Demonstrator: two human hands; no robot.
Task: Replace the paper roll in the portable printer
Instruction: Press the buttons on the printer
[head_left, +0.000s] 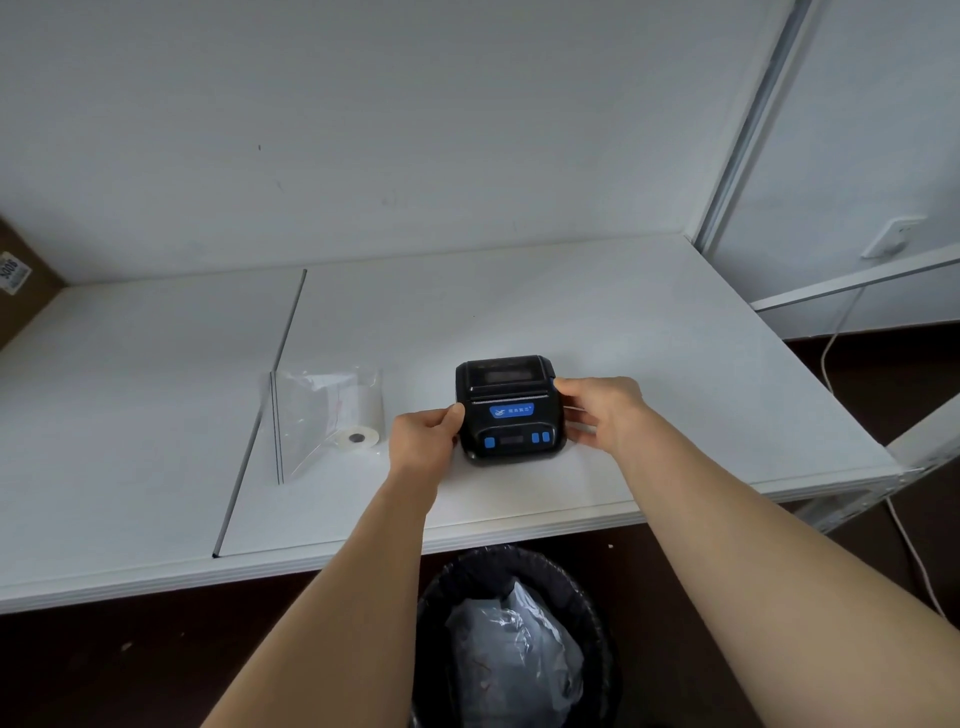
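Head view: black printer (510, 410) flat on white table (649, 322), lid closed. Left hand (423, 441) grips left side, thumb on top edge; right hand (602, 410) clasps right side. Paper roll (358, 421) left of printer, apparently inside clear bag (311, 415). Bin (511, 639) below table edge.

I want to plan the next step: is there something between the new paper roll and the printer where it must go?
The paper roll still lies inside a clear plastic bag, left of the printer. The printer's lid is closed. The table between them is bare. Left hand and right hand hold the printer's sides.
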